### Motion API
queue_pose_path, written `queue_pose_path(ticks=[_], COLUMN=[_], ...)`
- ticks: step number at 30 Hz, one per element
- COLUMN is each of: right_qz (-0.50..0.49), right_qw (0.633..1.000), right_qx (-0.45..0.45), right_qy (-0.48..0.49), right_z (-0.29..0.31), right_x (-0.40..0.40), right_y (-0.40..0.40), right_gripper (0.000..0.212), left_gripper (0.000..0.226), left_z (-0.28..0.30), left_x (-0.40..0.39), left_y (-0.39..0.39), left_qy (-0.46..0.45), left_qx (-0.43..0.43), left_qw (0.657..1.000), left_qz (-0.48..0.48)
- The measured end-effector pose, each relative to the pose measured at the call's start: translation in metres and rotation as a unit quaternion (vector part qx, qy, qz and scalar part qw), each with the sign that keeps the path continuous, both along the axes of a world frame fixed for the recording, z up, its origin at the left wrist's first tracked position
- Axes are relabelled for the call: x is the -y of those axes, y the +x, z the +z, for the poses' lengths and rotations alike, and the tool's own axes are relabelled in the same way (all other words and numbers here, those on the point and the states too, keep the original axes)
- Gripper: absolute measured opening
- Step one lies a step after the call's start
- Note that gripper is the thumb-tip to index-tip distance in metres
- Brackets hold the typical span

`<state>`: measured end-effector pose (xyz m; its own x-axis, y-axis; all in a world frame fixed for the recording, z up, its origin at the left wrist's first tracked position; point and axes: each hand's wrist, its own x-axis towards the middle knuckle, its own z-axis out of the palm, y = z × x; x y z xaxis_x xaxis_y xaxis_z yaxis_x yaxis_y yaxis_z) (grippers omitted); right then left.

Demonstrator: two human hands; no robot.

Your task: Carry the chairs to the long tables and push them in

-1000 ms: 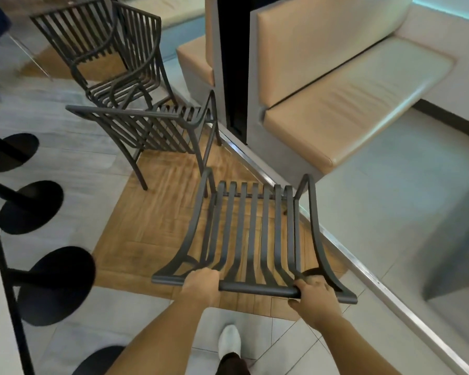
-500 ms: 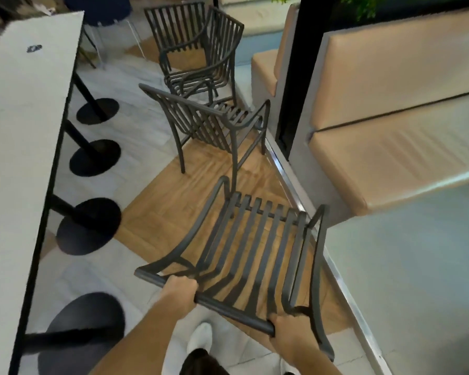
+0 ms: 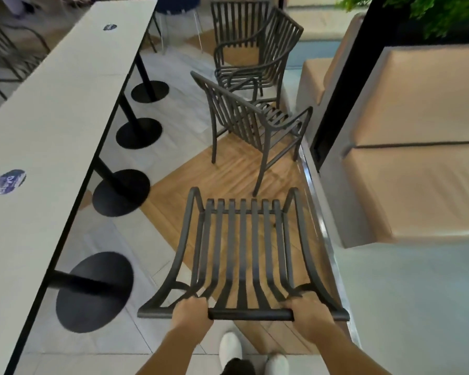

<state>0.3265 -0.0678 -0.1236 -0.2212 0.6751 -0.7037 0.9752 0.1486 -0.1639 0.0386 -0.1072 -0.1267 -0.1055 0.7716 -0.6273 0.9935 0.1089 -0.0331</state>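
A: Hands?
B: Both wrapped round the top rail of the held chair (image 3: 243,255). Left hand (image 3: 191,311) sits left of centre on the rail, right hand (image 3: 307,312) right of centre, well apart, a bare stretch of rail between them. Fingers curl over the far side, knuckles toward the camera.

A: Chair look?
B: Dark grey, matte, looks like metal. Back and seat are parallel flat slats that fan out toward the top rail. Rail is a round tube. Two curved armrest hoops flare outward on either side. Seen from behind and above, seat pointing away from the person. Can't tell whether the legs touch the floor.

A: Where is it?
B: Right in front of the person, above white shoes (image 3: 229,347), over a patch of herringbone wood floor (image 3: 228,169) set into pale grey tile. The long table (image 3: 52,125) runs along the left, near but apart.

A: Table?
B: Flat off-white top, thin black edge, black posts on round black disc bases (image 3: 94,292). Round blue sticker (image 3: 8,182) on the top, another further down.

A: Beyond?
B: Second chair (image 3: 251,123), same slatted design, stands just past the held one, turned sideways. Behind that, a stack of chairs (image 3: 252,52), nested. Right side: tan padded bench (image 3: 417,169), smooth upholstery, rounded cushion edges, on a grey base. Green foliage (image 3: 431,14) at top right.
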Motion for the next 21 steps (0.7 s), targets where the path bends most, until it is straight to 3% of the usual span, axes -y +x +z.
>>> queue_pose_path(ticks=[10, 21], right_qz=[0.107, 0.273], right_qw=[0.993, 0.961], right_qx=[0.002, -0.007], right_qy=[0.046, -0.045], right_z=[0.006, 0.016], right_x=[-0.066, -0.164], right_y=[0.0, 0.006], right_gripper=[0.049, 0.048], left_gripper=[0.028, 0.027], left_z=[-0.002, -0.009], left_x=[-0.002, -0.004], left_y=[0.015, 0.071], left_qy=[-0.026, 0.032], left_qx=[0.034, 0.029], left_qw=[0.995, 0.962], left_qz=[0.088, 0.268])
